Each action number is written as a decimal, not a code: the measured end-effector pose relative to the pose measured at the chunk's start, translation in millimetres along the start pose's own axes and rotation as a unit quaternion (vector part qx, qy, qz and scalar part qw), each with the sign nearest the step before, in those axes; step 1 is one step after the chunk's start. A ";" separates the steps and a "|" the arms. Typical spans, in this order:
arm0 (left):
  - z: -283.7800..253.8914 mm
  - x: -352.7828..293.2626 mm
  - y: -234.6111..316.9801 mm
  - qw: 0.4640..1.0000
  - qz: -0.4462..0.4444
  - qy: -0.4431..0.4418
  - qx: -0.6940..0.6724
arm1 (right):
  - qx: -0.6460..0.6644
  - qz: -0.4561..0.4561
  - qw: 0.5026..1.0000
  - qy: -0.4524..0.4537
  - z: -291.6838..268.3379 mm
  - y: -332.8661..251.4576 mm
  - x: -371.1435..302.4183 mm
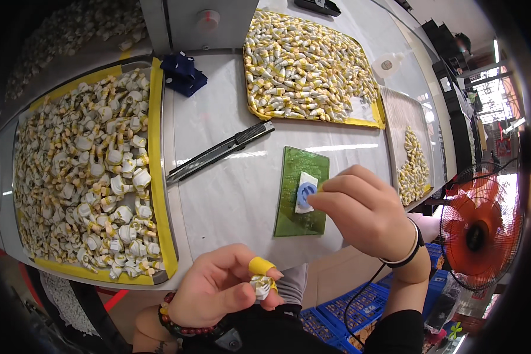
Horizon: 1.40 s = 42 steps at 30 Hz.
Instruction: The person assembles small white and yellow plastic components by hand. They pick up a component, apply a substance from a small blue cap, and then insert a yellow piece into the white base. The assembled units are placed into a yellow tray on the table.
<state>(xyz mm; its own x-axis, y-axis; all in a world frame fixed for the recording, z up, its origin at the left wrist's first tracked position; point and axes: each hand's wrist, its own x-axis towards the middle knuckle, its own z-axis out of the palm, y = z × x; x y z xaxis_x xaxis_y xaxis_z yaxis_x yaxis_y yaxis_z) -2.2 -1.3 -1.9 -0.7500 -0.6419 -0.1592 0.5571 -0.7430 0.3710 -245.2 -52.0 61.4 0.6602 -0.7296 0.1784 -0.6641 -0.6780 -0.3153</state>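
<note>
My left hand point(215, 289) is near the table's front edge, palm turned up. Its thumb and fingers pinch a small white piece point(261, 287) with grey lines and yellowish parts; a yellow band point(259, 265) wraps one finger. Farther right, my right hand point(369, 209) has its thumb and forefinger pressed together at a blue oval mould point(306, 193). A speck of yellow shows at those fingertips, but what they hold is too small to make out. The mould sits on a white block point(303, 208), which lies on a green rectangular board point(295, 160).
Left of me is a yellow-edged tray point(166, 236) heaped with white pieces. Another tray point(251, 112) of small pieces stands at the back, a third point(395, 112) to its right. A black utility knife point(218, 152) lies mid-table near a dark cloth point(183, 74). An orange fan point(478, 233) stands right.
</note>
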 end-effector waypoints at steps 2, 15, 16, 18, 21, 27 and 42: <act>5.6 1.0 3.6 1.000 -0.024 0.009 -0.016 | 0.069 -0.007 0.996 0.049 -8.2 -5.7 2.4; 7.3 4.9 3.8 0.990 -0.124 -0.020 -0.070 | 0.297 -0.138 0.939 0.103 4.5 -24.5 19.8; 7.6 5.6 3.2 0.990 -0.121 -0.025 -0.068 | 0.297 -0.145 0.938 0.101 5.4 -24.7 20.4; 8.3 7.1 2.3 0.990 -0.117 -0.037 -0.063 | 0.299 -0.154 0.935 0.109 9.5 -25.2 19.9; 10.5 6.7 4.2 0.988 -0.133 -0.032 -0.076 | 0.308 -0.152 0.933 0.105 10.4 -25.1 17.2; 8.5 8.1 5.3 0.985 -0.148 -0.057 -0.074 | 0.314 -0.141 0.933 0.102 9.3 -25.6 14.3; 22.8 9.4 4.3 0.875 0.251 0.045 0.411 | 0.257 -0.099 0.952 0.134 -5.5 -46.2 -3.4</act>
<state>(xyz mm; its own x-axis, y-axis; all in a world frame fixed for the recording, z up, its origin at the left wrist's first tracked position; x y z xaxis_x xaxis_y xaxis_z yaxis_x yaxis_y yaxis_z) -14.9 -6.2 19.0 -0.4334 -0.8878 0.1548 0.3352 0.0006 0.9421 -218.6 -18.7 80.5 0.5951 -0.6360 0.4912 -0.2321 -0.7212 -0.6527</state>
